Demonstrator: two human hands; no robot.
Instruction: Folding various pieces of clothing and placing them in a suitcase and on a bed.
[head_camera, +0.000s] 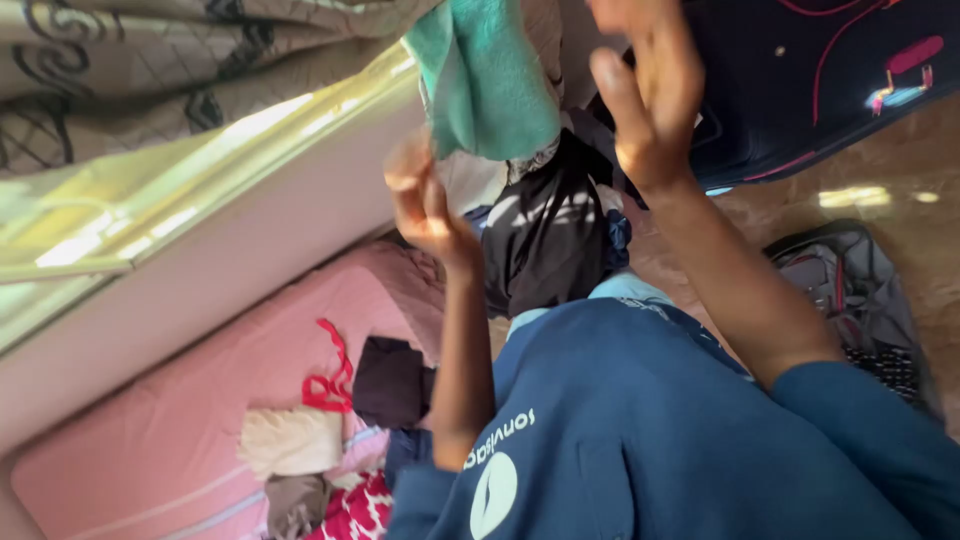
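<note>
A teal cloth (485, 80) hangs in the air at the top centre. My left hand (425, 205) is raised to its lower left edge, blurred, with the fingers pinched at the cloth. To the right of the cloth my right hand (650, 90) is lifted, palm showing and fingers apart, their tips cut off by the top of the frame. Both arms come out of the sleeves of a blue sweatshirt (640, 430). Below the cloth lies a heap of dark clothes (550, 235).
A pink mattress (180, 430) lies at the lower left with folded clothes, a red strap (328, 385) and a dark garment (392, 382) on it. A patterned curtain (150, 60) hangs at the upper left. A dark suitcase (820, 70) and a grey backpack (850, 280) are on the brown floor at right.
</note>
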